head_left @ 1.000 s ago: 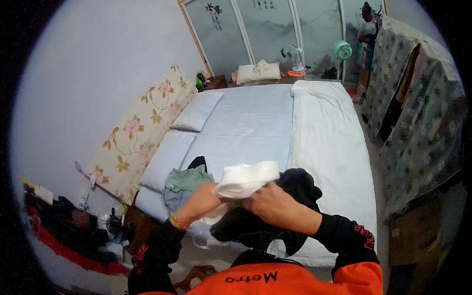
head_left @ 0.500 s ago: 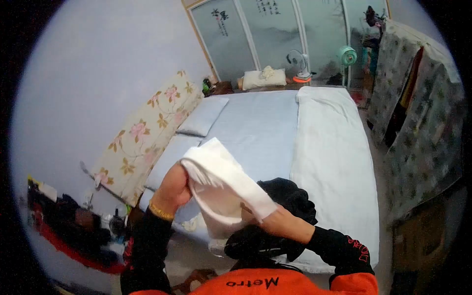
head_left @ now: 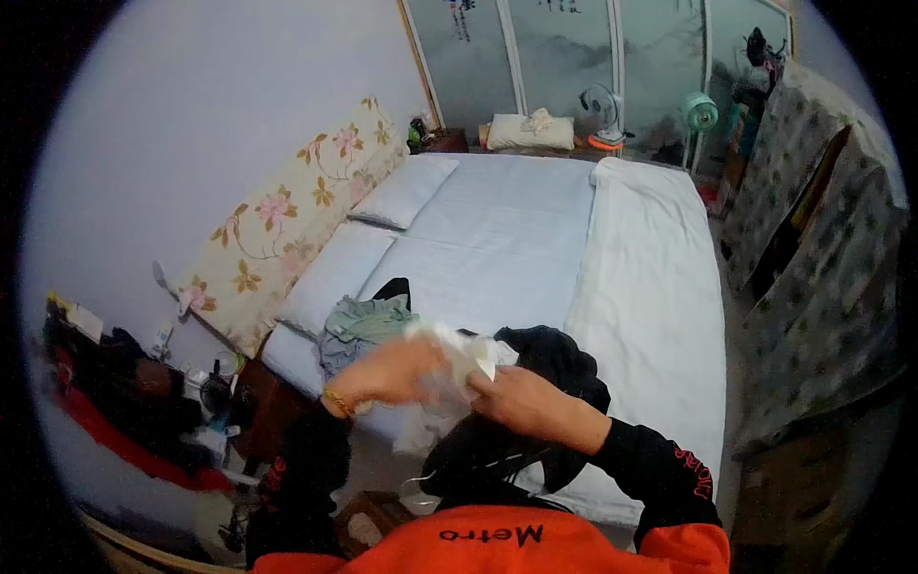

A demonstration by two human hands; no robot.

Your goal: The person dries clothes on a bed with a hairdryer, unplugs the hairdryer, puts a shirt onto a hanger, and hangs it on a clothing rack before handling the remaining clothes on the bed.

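A white cloth is bunched up between my hands, over the near side of the bed. My right hand pinches its right end, with a corner sticking up by the fingers. Motion blurs my left hand, which is closed on the cloth's left part. Thinner whitish material hangs below the hands; whether it belongs to the same cloth is unclear. Just beyond my right hand lies a heap of black fabric, partly hidden by my forearm. Crumpled grey-green clothes lie beyond my left hand.
The bed has a pale blue sheet, two pillows and a folded white cover along its right side. A floral headboard stands left. Two fans stand at the far end. A cloth-covered rack is on the right.
The white cloth was spread and raised between my hands; now it is bunched smaller and lower. My left hand has moved down and right, and the grey-green clothes have come into sight.
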